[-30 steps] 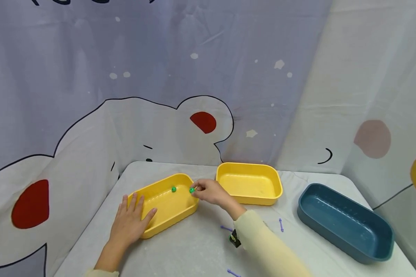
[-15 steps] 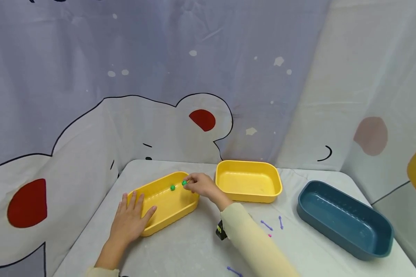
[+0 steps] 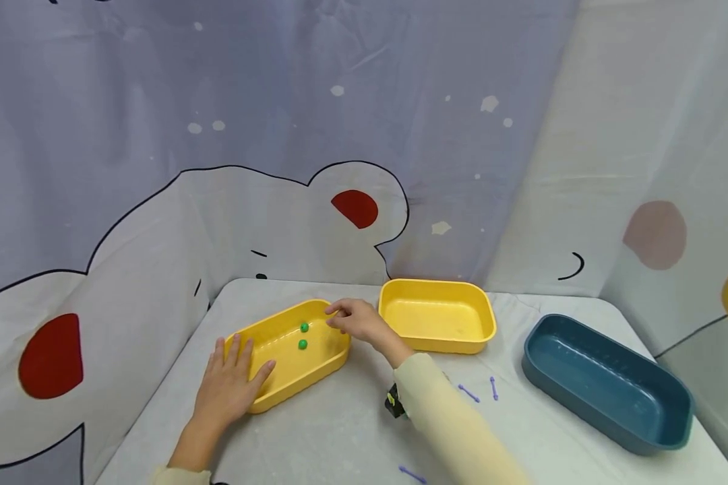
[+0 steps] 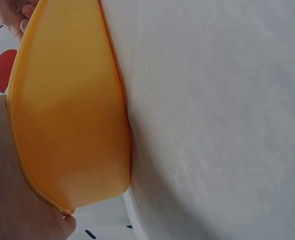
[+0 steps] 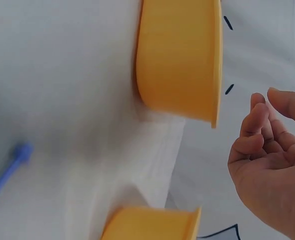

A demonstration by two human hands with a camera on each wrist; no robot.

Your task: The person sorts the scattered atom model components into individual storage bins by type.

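Observation:
Two small green beads (image 3: 303, 335) lie on the floor of the left yellow tray (image 3: 291, 380). My left hand (image 3: 226, 391) rests on this tray's near left end with its fingers spread over the rim. In the left wrist view that hand (image 4: 12, 185) lies along the tray's (image 4: 72, 110) rim. My right hand (image 3: 358, 321) hovers at the tray's far right end, nothing in its fingers. The right wrist view shows that hand (image 5: 272, 155) with loosely bent fingers, thumb apart from them, beyond a yellow tray wall (image 5: 182, 60).
A second yellow tray (image 3: 437, 345) stands behind the right forearm, and a dark blue tray (image 3: 607, 397) stands at the right. Purple sticks (image 3: 469, 393) with knobbed ends lie on the white table. A small black item (image 3: 394, 401) shows partly under the right sleeve.
The green bead that my right hand pinched has dropped into the left yellow tray beside the other one. The right fingers have loosened and drawn back slightly; my left hand has stayed put.

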